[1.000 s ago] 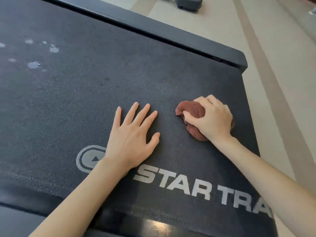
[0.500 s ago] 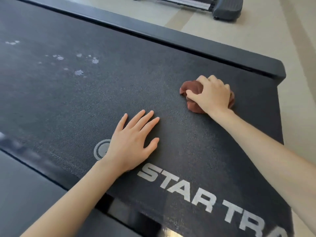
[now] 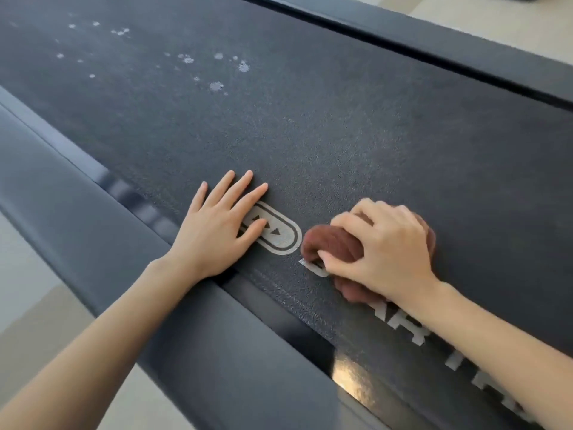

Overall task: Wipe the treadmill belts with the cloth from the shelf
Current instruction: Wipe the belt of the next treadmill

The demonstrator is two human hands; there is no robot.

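Note:
The black treadmill belt (image 3: 341, 125) fills most of the head view. A bunched brown cloth (image 3: 333, 243) lies on the belt over the start of the white lettering, and my right hand (image 3: 384, 249) grips it with curled fingers. My left hand (image 3: 217, 231) rests flat on the belt with straight spread fingers, partly over the white oval logo (image 3: 283, 238), just left of the cloth. Several pale dusty spots (image 3: 217, 86) mark the belt farther up.
A grey side rail (image 3: 77, 193) runs along the belt's near-left edge, and a dark rail (image 3: 465, 54) borders its far side. Beige floor (image 3: 28, 290) shows at the lower left and the top right corner.
My right hand has dragged the cloth back toward me, from near the far rail to the lettering beside the logo. My left hand now lies partly over the logo, and the view has moved left.

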